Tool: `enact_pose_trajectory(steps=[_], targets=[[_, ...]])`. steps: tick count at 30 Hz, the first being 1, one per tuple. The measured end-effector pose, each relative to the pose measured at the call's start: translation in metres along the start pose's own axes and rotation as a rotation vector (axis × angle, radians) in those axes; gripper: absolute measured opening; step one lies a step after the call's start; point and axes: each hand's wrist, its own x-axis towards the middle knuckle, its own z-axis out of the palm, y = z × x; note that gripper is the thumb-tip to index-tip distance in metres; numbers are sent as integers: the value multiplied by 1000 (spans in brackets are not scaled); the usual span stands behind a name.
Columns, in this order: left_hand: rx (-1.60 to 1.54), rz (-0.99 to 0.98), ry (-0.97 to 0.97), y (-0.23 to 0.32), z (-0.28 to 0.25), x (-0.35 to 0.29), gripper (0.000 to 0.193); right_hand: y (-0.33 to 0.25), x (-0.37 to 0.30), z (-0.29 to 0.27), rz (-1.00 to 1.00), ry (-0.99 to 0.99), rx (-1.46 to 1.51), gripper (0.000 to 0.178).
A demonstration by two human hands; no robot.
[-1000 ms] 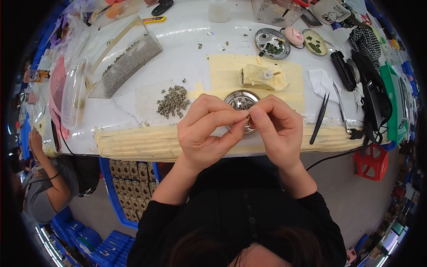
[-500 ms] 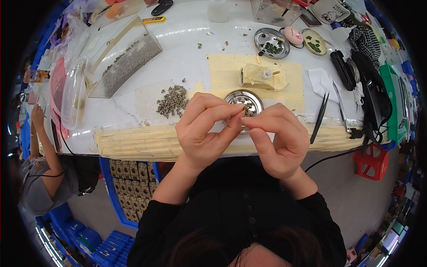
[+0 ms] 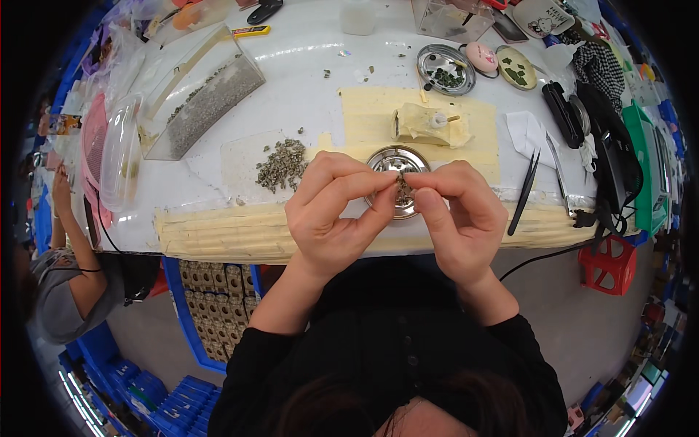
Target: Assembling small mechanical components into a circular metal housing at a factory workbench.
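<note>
Over a small round metal dish, my two hands meet fingertip to fingertip. My left hand pinches something tiny between thumb and forefinger; a small greenish bit shows there, too small to name. My right hand is also pinched, its fingertips close against the left ones; what they hold, if anything, is hidden. Little greenish pieces lie in the dish under my fingers. Left of my left hand, a pile of small grey-green pieces rests on a clear sheet. Beyond the dish stands a block wrapped in yellowish tape with a small stick.
A clear bin of small grey pieces stands at left. Black tweezers, a white cloth and a metal tray with green pieces are at right. A co-worker sits far left; a red stool stands below the table's right end.
My right hand's forefinger and thumb have shifted slightly, the thumb rising toward the fingertips. My left hand has barely moved. The co-worker at left has leaned a little.
</note>
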Motion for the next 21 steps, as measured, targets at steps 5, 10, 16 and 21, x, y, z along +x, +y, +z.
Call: enact_pose_trajectory(steps=[5,10,16,21], targets=[[2,-5,1,0,0,1,25,-5,1,3,-156,-13,-201,20],[-40,-17,11,1,0,1,24,3,-1,4,37,8,-64,19],[-8,2,6,-2,0,-1,25,1,0,2,0,-1,27,19],[-10,0,6,0,0,0,25,-4,1,0,-179,-53,-146,21]])
